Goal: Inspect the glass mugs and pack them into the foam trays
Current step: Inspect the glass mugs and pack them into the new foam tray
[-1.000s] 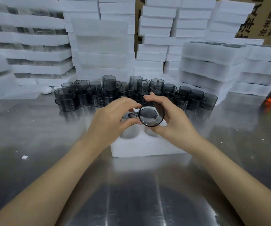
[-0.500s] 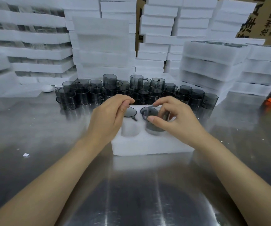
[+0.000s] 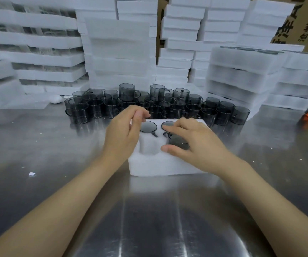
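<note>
Smoky glass mugs [image 3: 156, 106] stand crowded at the back of the steel table [image 3: 38, 145], with a white foam tray [image 3: 168, 164] just in front. Two mugs sit in its rear pockets; the near-left pocket is vacant. The right hand [image 3: 192, 143] covers a mug [image 3: 179, 142] in the near-right pocket, fingers spread over its rim and thumb alongside, seemingly seating it. The left hand [image 3: 125, 130] hovers over the tray's left side, fingers loosely curled, holding nothing. Pressing unevenly could jam the mug's handle against the foam, chipping glass or tearing the pocket wall.
</note>
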`<action>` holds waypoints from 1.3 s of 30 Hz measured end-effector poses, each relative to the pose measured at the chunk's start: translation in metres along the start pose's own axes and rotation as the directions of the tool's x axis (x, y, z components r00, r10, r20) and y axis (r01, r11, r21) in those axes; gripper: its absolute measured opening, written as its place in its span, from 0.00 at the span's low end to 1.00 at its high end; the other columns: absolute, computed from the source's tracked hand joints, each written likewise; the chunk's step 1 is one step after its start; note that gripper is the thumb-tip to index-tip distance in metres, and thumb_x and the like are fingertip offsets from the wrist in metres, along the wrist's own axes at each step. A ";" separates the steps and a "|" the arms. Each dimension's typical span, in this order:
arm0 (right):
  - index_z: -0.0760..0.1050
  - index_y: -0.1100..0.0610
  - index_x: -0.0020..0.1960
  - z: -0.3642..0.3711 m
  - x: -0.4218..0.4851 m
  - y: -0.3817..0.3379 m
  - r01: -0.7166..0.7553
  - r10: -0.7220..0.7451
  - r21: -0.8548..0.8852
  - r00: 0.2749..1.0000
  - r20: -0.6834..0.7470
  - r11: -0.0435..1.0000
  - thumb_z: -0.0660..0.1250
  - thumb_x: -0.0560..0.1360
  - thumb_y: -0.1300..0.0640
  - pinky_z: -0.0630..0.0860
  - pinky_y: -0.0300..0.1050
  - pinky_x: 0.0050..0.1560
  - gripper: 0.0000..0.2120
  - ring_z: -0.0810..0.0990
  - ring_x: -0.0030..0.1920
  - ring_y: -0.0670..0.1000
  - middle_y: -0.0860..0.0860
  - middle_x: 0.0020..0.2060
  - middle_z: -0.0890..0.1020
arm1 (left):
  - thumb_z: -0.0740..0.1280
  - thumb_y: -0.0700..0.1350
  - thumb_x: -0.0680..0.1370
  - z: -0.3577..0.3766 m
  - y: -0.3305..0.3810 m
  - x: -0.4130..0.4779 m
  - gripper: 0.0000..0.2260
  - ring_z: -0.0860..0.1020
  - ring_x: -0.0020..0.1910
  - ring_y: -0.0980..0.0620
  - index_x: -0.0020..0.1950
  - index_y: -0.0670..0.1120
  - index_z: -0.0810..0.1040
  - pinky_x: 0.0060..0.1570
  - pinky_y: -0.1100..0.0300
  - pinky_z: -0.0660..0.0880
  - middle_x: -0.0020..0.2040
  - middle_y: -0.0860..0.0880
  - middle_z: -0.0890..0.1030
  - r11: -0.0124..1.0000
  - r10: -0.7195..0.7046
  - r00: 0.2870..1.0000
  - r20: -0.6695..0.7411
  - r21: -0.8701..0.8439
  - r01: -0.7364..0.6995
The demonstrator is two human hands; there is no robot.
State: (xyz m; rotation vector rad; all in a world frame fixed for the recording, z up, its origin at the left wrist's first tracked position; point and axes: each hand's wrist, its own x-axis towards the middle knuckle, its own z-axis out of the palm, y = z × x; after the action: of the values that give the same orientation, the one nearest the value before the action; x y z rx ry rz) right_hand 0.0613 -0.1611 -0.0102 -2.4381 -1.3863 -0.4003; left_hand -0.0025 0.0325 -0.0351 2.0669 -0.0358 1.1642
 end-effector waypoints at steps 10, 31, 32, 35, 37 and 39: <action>0.46 0.50 0.78 0.006 0.001 0.005 0.027 -0.029 0.010 0.950 0.311 1.000 0.36 0.69 0.28 0.39 0.46 0.76 0.44 0.40 0.75 0.39 0.41 0.77 0.48 | 0.59 0.36 0.78 0.002 -0.064 0.009 0.15 0.64 0.67 0.45 0.65 0.39 0.72 0.64 0.58 0.63 0.66 0.42 0.69 0.842 -0.389 0.921 -0.022 0.399 0.365; 0.51 0.47 0.78 0.008 0.004 0.009 0.046 -0.050 0.021 0.957 0.284 0.999 0.45 0.70 0.26 0.48 0.50 0.76 0.42 0.50 0.76 0.43 0.41 0.77 0.52 | 0.62 0.33 0.76 0.018 -0.080 0.031 0.21 0.65 0.65 0.45 0.69 0.43 0.70 0.61 0.56 0.60 0.59 0.45 0.74 0.756 -0.121 0.983 0.136 0.655 0.003; 0.50 0.46 0.78 0.007 0.004 0.010 0.053 -0.055 0.015 0.954 0.295 0.998 0.44 0.69 0.24 0.48 0.49 0.76 0.43 0.50 0.76 0.43 0.41 0.77 0.51 | 0.62 0.33 0.76 0.016 -0.078 0.029 0.20 0.65 0.64 0.45 0.67 0.43 0.72 0.60 0.56 0.60 0.59 0.45 0.75 0.774 -0.118 0.986 0.121 0.633 0.015; 0.51 0.44 0.78 0.005 0.003 0.011 0.046 -0.052 0.028 0.952 0.302 0.999 0.45 0.67 0.20 0.49 0.50 0.76 0.46 0.50 0.76 0.44 0.40 0.77 0.51 | 0.63 0.34 0.76 0.011 -0.065 0.022 0.15 0.68 0.62 0.44 0.62 0.42 0.77 0.58 0.55 0.61 0.55 0.45 0.78 0.842 -0.079 0.997 0.015 0.536 0.058; 0.53 0.43 0.77 0.004 0.003 0.010 0.031 -0.047 0.060 0.957 0.287 0.998 0.45 0.65 0.22 0.50 0.49 0.76 0.45 0.51 0.76 0.44 0.41 0.77 0.52 | 0.65 0.35 0.75 0.008 -0.053 0.017 0.13 0.69 0.59 0.45 0.59 0.43 0.79 0.56 0.57 0.60 0.52 0.46 0.79 0.888 -0.040 0.995 -0.091 0.454 0.077; 0.58 0.43 0.76 0.004 0.003 0.009 0.026 -0.054 0.110 0.965 0.256 0.994 0.45 0.67 0.23 0.51 0.48 0.75 0.42 0.54 0.76 0.44 0.42 0.76 0.56 | 0.67 0.35 0.74 0.004 -0.042 0.010 0.13 0.69 0.57 0.49 0.58 0.45 0.80 0.55 0.59 0.57 0.49 0.49 0.80 0.920 -0.013 0.981 -0.193 0.382 0.087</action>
State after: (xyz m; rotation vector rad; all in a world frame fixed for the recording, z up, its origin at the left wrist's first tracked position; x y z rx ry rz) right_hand 0.0713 -0.1618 -0.0140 -2.4448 -1.5189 -0.0144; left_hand 0.0216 0.0637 -0.0537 2.2694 0.3669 1.4176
